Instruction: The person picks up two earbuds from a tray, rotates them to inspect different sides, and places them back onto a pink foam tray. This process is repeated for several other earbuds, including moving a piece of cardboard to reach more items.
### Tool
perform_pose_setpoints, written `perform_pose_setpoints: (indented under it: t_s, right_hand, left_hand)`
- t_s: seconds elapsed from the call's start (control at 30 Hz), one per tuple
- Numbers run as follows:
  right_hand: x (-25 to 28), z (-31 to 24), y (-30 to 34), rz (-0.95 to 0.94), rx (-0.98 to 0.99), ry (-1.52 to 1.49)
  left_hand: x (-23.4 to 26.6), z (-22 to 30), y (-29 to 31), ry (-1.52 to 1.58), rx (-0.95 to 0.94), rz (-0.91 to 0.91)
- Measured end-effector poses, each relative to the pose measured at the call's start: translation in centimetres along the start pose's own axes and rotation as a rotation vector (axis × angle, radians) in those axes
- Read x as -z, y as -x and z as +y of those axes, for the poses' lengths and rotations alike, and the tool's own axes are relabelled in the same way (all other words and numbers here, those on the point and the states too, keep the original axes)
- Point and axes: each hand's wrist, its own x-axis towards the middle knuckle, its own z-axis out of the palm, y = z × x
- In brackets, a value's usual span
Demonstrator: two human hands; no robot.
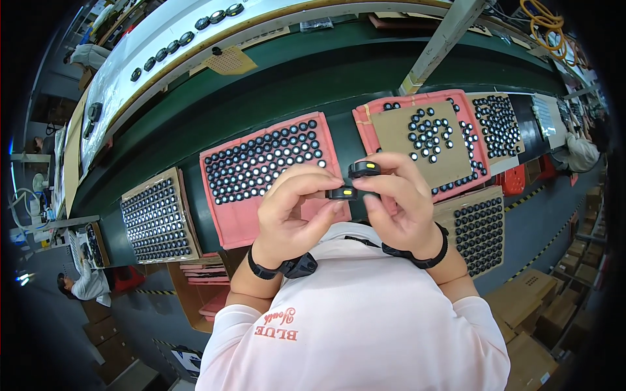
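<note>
"White short-sleeved fabric shirt [378, 313] fills the near middle, red print on its chest. What are the hands doing?"

"Both are pinching. The left hand [287, 212] has a black disc-shaped piece with a yellow patch [341, 193] between thumb and fingers. The right hand [411, 208] grips a second yellow-patched black piece [364, 169] between its fingers, a little farther off and to the right."

"Are the two pieces touching?"

"They sit very close; I can't tell whether they meet."

"And around them?"

"Beyond runs a dark green conveyor belt [287, 85]. On it, left of centre, lies a padded pink tray [235, 228] with rows of round black pieces; the left hand hides its near right part."

"What about the right?"

"Another pink tray [365, 133], its near left corner behind the right hand. A flat brown cardboard sheet [391, 129] lies over most of it, bearing scattered round pieces and covering what's beneath."

"Anything else close by?"

"At far left, a brown cardboard board [184, 221] packed with rows; at near right, a tan board of dark discs [445, 212]. A pale metal post [440, 49] slants up on the far side, blocking some of the view behind it."

"Past the belt?"

"On the far left, a white worktop [143, 45] with a line of black round units [186, 38]. A co-worker in a white top [91, 283] is well apart, at the left."
</note>
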Motion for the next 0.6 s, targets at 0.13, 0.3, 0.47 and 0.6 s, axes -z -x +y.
perform_pose_setpoints:
  t_s: [0.13,0.3,0.47,0.6]
  right_hand:
    - [0.03,-0.18,0.06,-0.005,0.016,0.033]
    - [0.20,-0.04,-0.02,0.012,0.090,0.116]
    - [0.46,-0.09,-0.20,0.018,0.122,0.167]
    - [0.52,0.00,-0.18,0.029,0.141,0.184]
  left_hand:
    - [0.19,-0.04,-0.14,-0.108,-0.111,-0.060]
    - [0.25,0.38,-0.17,-0.170,-0.121,-0.126]
    - [0.21,0.67,-0.19,-0.193,-0.146,-0.132]
    - [0.01,0.81,-0.41,-0.191,-0.176,-0.119]
